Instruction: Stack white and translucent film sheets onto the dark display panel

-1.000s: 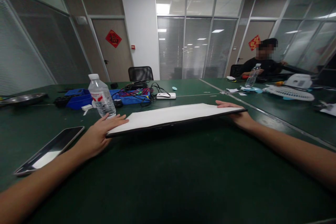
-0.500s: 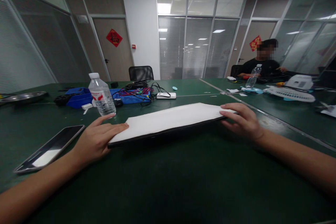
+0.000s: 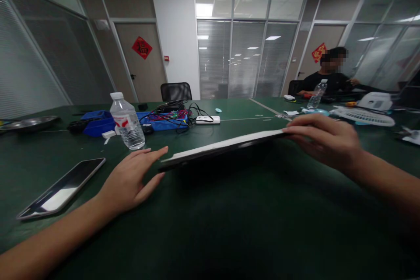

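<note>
A thin flat board (image 3: pixel 226 144) with a white top and a dark edge is held tilted above the green table, seen nearly edge-on. My right hand (image 3: pixel 328 140) pinches its right end between thumb and fingers. Beside the left end is my left hand (image 3: pixel 131 179), thumb and fingers apart around the corner; it appears not to grip it. The board's underside is in shadow. To the left of my left hand lies a dark-screened tablet (image 3: pixel 65 188), and just behind that hand stands a clear water bottle (image 3: pixel 127 124) with a white cap.
Blue trays (image 3: pixel 164 120) with tangled wires and a white power strip (image 3: pixel 208 120) sit farther back on the green table (image 3: pixel 210 227). A metal pan (image 3: pixel 31 123) is at far left. At right are a second bottle (image 3: pixel 317 94), white fan parts (image 3: pixel 364 116) and a seated person (image 3: pixel 324 81).
The board has tipped so its white top shows far less. My left fingers have come off its left end and spread. My right hand has shifted right and slightly towards me.
</note>
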`<state>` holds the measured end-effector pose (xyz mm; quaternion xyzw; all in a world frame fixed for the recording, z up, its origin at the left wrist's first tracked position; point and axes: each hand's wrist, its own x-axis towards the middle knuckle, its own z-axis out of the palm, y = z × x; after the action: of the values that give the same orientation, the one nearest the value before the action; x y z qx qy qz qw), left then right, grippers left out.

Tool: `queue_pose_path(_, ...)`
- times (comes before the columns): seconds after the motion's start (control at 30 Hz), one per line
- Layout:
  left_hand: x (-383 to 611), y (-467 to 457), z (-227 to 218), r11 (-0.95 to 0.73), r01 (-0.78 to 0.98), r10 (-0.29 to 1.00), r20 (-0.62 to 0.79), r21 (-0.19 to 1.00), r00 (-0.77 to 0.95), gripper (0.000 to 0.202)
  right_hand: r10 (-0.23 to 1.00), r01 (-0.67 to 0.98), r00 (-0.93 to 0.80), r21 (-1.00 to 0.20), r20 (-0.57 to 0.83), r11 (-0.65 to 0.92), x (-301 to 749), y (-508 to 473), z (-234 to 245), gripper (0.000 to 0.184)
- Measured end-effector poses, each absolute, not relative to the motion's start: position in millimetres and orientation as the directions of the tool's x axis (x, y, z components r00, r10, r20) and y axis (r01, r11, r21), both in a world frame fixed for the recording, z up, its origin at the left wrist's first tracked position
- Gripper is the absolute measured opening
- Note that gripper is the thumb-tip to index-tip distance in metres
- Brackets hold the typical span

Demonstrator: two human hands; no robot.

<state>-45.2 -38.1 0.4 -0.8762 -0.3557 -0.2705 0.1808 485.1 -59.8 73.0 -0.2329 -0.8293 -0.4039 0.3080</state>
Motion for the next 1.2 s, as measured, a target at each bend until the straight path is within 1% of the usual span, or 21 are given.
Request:
queue_pose_path(0.1,-50,-31,-4,-0.629,0.777,0.694,0.429,-0.029,0.578,0.066,0.229,0.694,-0.685,0.525,0.691,0.493,511,-75,90,0.033)
queue_pose_path(0.17,-52,-27,-7,-0.609,0.791,0.760,0.317,0.046,0.567,0.067,0.277,0.724,-0.678,0.552,0.681,0.414,529,-86,94,0.027)
queue_pose_path(0.23,-51,-23,-10,-0.592,0.800,0.791,0.266,0.101,0.551,0.067,0.336,0.743,-0.669,0.584,0.663,0.327,544,-97,94,0.023)
queue_pose_path(0.33,-50,-19,-14,-0.601,0.787,0.793,0.226,0.137,0.566,0.066,0.454,0.751,-0.629,0.643,0.631,0.147,557,-107,90,0.031)
queue_pose_path(0.4,-50,-17,-15,-0.615,0.775,0.784,0.216,0.146,0.582,0.063,0.569,0.763,-0.531,0.646,0.628,0.000,562,-108,87,0.036)
queue_pose_path(0.5,-51,-16,-17,-0.621,0.769,0.779,0.227,0.148,0.585,0.060,0.727,0.785,-0.298,0.593,0.618,-0.182,566,-104,86,0.037)
queue_pose_path(0.6,-51,-16,-16,-0.625,0.767,0.775,0.231,0.147,0.588,0.059,0.814,0.782,-0.102,0.552,0.572,-0.289,568,-93,92,0.035)
queue_pose_path(0.67,-50,-16,-15,-0.629,0.763,0.773,0.232,0.152,0.591,0.058,0.850,0.780,-0.014,0.538,0.527,-0.320,566,-84,95,0.032)
queue_pose_path(0.73,-50,-15,-15,-0.629,0.760,0.773,0.232,0.162,0.590,0.057,0.882,0.785,0.029,0.536,0.470,-0.311,563,-73,97,0.029)
queue_pose_path(0.87,-50,-14,-17,-0.627,0.759,0.776,0.234,0.176,0.586,0.057,0.928,0.783,0.002,0.576,0.371,-0.233,555,-53,94,0.021)
queue_pose_path(0.97,-51,-13,-17,-0.625,0.761,0.778,0.230,0.177,0.585,0.057,0.940,0.772,0.016,0.593,0.340,-0.228,550,-45,92,0.021)
queue_pose_path(1.07,-52,-14,-16,-0.624,0.761,0.778,0.231,0.177,0.585,0.056,0.933,0.763,0.002,0.603,0.359,-0.233,544,-42,95,0.019)
queue_pose_path(1.2,-52,-15,-15,-0.628,0.755,0.775,0.239,0.186,0.586,0.055,0.879,0.739,-0.137,0.638,0.458,-0.217,529,-45,111,0.019)
